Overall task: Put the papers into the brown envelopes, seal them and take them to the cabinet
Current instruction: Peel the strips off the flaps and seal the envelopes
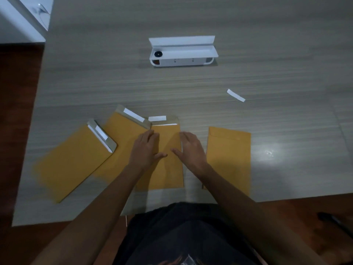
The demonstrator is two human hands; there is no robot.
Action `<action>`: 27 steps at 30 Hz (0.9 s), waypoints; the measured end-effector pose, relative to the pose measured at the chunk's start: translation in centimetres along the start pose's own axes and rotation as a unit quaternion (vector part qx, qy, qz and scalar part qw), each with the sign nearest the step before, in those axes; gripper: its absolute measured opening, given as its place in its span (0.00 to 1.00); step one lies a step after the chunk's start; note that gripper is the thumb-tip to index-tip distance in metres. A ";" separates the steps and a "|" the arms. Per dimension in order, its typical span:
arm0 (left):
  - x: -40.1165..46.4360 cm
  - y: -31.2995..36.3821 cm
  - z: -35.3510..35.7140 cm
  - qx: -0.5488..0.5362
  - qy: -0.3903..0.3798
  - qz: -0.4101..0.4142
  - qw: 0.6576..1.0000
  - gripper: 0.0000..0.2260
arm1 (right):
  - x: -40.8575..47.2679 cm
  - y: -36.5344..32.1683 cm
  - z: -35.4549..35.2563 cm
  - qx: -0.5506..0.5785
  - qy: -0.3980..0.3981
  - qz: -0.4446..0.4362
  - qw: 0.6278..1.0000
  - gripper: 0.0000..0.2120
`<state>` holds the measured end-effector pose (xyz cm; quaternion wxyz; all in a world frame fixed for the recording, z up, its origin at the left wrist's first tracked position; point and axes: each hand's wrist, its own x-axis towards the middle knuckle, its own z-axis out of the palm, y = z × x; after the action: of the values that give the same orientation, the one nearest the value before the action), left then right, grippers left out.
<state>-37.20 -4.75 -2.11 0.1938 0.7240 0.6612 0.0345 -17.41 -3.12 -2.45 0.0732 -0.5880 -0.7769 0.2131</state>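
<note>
Several brown envelopes lie in a row on the grey table (191,88). The far-left envelope (70,161) and the one beside it (120,134) have open flaps with white strips. My left hand (145,150) and my right hand (191,150) rest flat, fingers spread, on the middle envelope (168,175), whose flap is open with a white strip (157,118) at its top. A sealed envelope (229,153) lies to the right, apart from my right hand.
A white open box (183,52) with a black round part stands further back on the table. A loose white strip (236,95) lies at the right. A white cabinet corner (21,18) shows at the upper left. The table's near edge is at my lap.
</note>
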 end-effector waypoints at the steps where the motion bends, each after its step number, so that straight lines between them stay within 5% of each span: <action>1: 0.1 0.0 -0.3 0.001 -0.012 0.011 1.000 0.39 | 0.4 -0.2 -0.2 -0.006 0.013 0.014 1.000 0.30; 10: -0.6 1.1 -0.2 0.049 -0.048 0.099 0.993 0.40 | 3.0 0.6 -2.4 0.042 -0.054 0.085 0.994 0.29; 17: 0.3 1.9 -1.0 -0.044 -0.075 0.039 0.995 0.43 | 2.3 1.0 -2.6 0.046 -0.065 0.080 0.994 0.24; 27: 1.2 2.8 -0.8 -0.012 -0.076 0.052 0.996 0.35 | 2.3 0.7 -3.5 0.045 -0.120 0.105 0.986 0.19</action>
<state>-34.64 -3.51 -0.73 0.2502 0.7558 0.6051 -0.0031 -16.20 0.04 0.12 -0.0169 -0.6327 -0.7035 0.3232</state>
